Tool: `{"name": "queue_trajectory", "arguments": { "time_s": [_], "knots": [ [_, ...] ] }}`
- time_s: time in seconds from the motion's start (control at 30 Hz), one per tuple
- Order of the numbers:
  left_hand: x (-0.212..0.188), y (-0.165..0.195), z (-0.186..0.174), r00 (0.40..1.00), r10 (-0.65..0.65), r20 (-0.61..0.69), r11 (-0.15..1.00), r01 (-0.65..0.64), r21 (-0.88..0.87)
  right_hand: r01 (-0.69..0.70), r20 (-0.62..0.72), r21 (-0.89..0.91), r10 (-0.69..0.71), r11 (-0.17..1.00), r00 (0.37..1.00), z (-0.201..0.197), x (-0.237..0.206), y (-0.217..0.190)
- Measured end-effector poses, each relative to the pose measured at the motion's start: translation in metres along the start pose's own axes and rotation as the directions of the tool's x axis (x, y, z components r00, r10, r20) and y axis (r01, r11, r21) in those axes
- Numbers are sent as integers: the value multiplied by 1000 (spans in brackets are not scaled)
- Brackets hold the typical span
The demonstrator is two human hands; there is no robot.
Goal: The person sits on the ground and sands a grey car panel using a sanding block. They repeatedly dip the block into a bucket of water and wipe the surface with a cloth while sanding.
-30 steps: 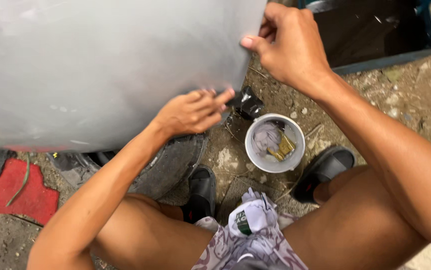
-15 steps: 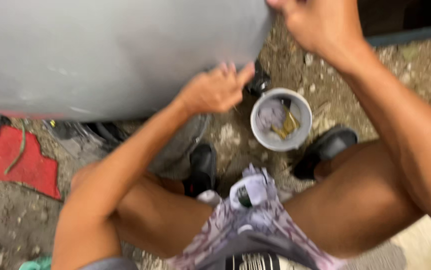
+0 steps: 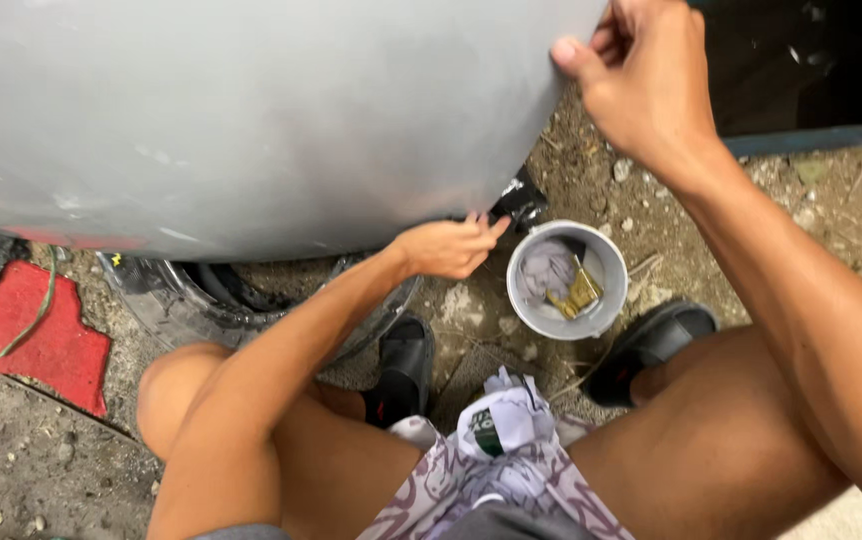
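Head view: large grey body panel (image 3: pixel 251 110) fills the upper left. Smooth, matte, primer-like coat, convex curve, faint pale smudges near its lower left edge. Lower rim arcs over a tyre (image 3: pixel 181 300), black rubber with a dusty tread.

Left hand (image 3: pixel 446 247) sits at the panel's lower edge, fingers (image 3: pixel 476 228) pinched narrow against the rim, just beside a scrap of black material (image 3: pixel 521 200) hanging there. Cannot tell whether anything is held between them.

Right hand (image 3: pixel 641 75) is on the panel's right edge, thumb pressed flat on the grey face, other fingers curled behind the edge, gripping it.

Ground (image 3: pixel 31 460) is packed dirt with small stones and dry twigs. White round plastic tub (image 3: pixel 566 280) stands between the person's feet, just right of the left hand; inside it a crumpled grey rag and folded tan sandpaper. Black slide sandals (image 3: pixel 406 365) on both feet. Flat red sheet (image 3: pixel 26 335) with an irregular outline lies at far left, well apart from the hands. Dark container with a blue rim (image 3: pixel 811 135) at upper right. Patterned shorts at bottom centre.
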State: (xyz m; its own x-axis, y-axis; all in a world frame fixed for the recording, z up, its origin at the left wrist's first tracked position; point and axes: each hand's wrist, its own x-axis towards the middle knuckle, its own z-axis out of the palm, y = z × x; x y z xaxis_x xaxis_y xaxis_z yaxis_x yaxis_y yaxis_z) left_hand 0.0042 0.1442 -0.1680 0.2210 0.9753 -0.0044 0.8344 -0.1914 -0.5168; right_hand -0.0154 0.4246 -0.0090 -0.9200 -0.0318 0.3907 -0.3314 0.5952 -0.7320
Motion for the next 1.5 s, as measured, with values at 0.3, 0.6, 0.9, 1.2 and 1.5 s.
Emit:
{"name": "queue_trajectory", "arguments": {
  "time_s": [0.3, 0.6, 0.9, 1.2, 1.5],
  "knots": [
    [-115, 18, -24, 892, 203, 403, 977, -211, -26, -2, -22, -5, 2, 1000, 1000, 15, -11, 32],
    [11, 0, 5, 997, -1, 73, 995, -6, 98, 42, 25, -15, -42, 999, 999, 6, -4, 14],
    [-91, 9, -32, 851, 283, 442, 930, -357, 92, -7, -27, -14, 6, 1000, 1000, 13, -3, 20],
    [18, -2, -16, 977, 29, 211, 982, -67, 177, -208, 11, 33, 208, 978, 978, 11, -5, 19],
    [-19, -5, -32, 903, 223, 367, 951, -284, 121, -32, -130, -16, 29, 999, 991, 23, -6, 21]
  ]
}}
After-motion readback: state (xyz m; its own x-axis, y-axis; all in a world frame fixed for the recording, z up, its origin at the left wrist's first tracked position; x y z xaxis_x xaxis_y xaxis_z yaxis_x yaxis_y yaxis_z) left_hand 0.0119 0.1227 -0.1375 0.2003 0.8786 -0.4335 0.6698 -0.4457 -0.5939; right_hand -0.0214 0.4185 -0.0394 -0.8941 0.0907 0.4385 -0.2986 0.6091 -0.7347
